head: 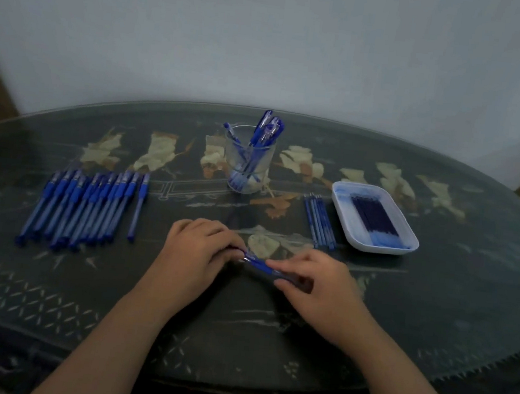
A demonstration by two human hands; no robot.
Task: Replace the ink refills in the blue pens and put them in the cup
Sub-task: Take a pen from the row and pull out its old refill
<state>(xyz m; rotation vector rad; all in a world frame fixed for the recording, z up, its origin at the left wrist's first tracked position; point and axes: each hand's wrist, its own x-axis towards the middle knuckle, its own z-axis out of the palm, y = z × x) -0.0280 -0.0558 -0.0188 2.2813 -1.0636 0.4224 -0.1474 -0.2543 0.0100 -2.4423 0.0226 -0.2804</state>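
Row of blue pens [87, 207], left of the cup [247, 163] and nearer the person: laid parallel on the bench [468, 283], probably the stock not yet refilled.

Left hand [195, 248], in front of the cup: fingers curled, pinching one end of the working pen [259, 265]. The pen is held low over the bench, its long axis running from far-left to near-right. The metal tip seems to face the left hand.

Right hand [316, 286]: pinches the barrel end. An opposed grip like this suits unscrewing or pulling the pen apart.

Cup: several pens stand tilted inside.

Loose refills [320, 222], right of the cup: parallel, just beside the tray [375, 248], which holds more.
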